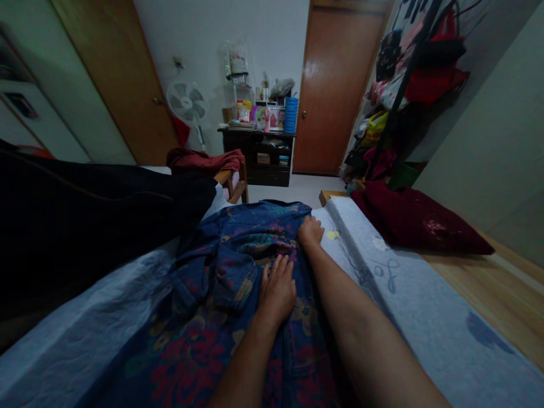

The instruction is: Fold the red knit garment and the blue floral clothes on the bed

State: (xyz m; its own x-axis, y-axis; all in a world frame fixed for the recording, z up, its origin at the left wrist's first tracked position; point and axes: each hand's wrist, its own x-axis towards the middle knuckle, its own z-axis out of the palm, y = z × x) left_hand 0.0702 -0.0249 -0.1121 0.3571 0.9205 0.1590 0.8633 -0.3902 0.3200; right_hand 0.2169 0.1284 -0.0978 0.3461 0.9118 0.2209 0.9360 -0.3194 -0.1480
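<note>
A blue garment (191,345) with red and yellow flower print lies spread on the bed, its sleeve folded inward over the middle. My left hand (277,290) rests flat on the cloth beside the folded sleeve, fingers extended. At the garment's upper right edge is my right hand (311,231), its fingers curled and closed on the fabric near the shoulder.
Dark clothing (97,226) covers the bed's left side. On the right lies a folded maroon garment (416,218) beyond the pale sheet (382,272). A chair (238,190) with red cloth, a dark cabinet (255,175) and a fan (187,102) stand past the bed.
</note>
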